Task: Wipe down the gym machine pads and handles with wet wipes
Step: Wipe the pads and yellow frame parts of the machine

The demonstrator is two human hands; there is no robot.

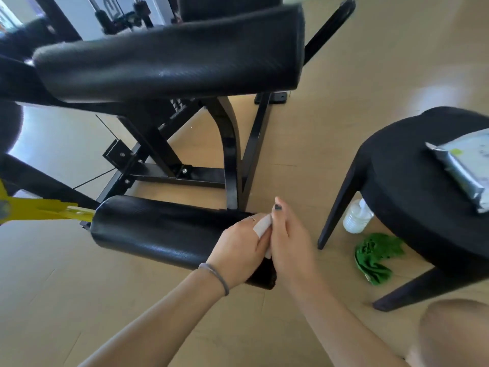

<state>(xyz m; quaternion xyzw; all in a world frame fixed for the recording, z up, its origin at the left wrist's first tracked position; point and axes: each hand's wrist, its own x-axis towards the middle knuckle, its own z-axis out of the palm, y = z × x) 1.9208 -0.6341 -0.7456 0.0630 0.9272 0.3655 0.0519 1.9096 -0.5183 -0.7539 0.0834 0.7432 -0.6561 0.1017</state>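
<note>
No legible text can be made out. Printing is seen on the wipes packet [465, 165] lying on the black stool [412, 207], but it is too blurred to be read. A large pale mark on the machine's far upright [111, 6] is cut off and undecipherable.

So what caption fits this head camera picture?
Both hands hold a wet wipe at the end of the lower roller pad.

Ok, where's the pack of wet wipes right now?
In the head view it is at the right edge: the wet wipes pack lies on the seat of the black stool, above the green cloth on the floor.
</note>
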